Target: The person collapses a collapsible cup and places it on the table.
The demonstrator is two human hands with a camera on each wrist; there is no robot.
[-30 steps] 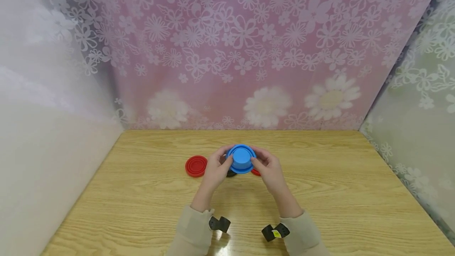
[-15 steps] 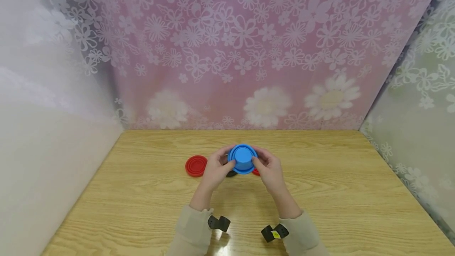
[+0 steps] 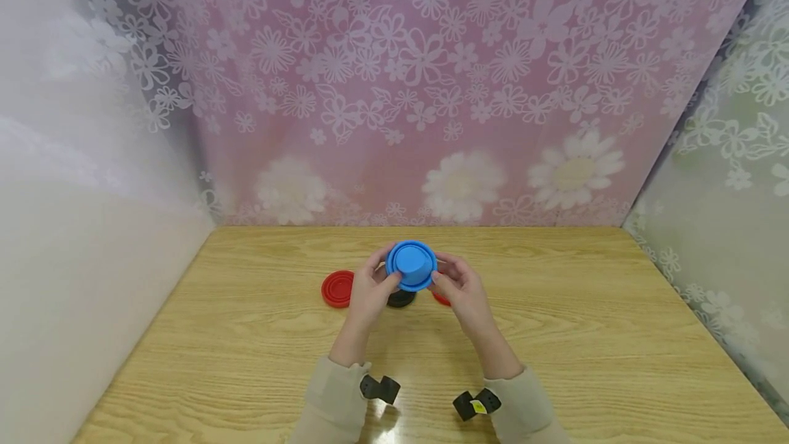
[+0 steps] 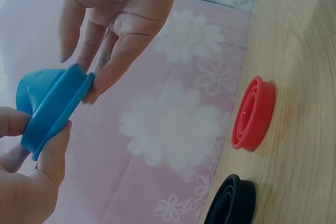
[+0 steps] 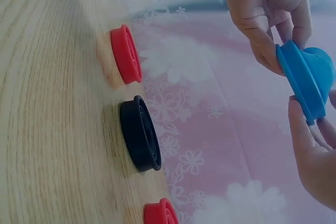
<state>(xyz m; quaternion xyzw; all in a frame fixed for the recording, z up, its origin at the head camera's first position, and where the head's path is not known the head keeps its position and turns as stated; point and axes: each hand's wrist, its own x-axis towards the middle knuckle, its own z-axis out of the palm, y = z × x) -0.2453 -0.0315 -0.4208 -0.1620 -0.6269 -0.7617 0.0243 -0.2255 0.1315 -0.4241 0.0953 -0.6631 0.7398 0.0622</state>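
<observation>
A blue collapsible cup (image 3: pixel 411 266) is held up between both hands, its base bulging towards the head camera and its side creased. The left hand (image 3: pixel 368 292) pinches its rim, thumb on the front and fingers behind. At the other side, the right hand (image 3: pixel 467 295) has its fingertips on the rim and its thumb near the edge. In the left wrist view the blue cup (image 4: pixel 55 106) shows side-on, the right hand (image 4: pixel 123 22) reaching it from above. A flat black ringed disc (image 3: pixel 401 298) lies below, partly covered by the blue cup.
A red ringed disc (image 3: pixel 337 289) lies left of the black one on the wooden table (image 3: pixel 259 341). A second red disc (image 4: pixel 253 114) sits to the right, mostly behind the right hand in the head view. A pink floral backdrop (image 3: pixel 382 183) stands behind.
The blue cup has shifted up and to the left, and its base now leans and creases. The left fingers have moved up with it. More of the black disc shows.
</observation>
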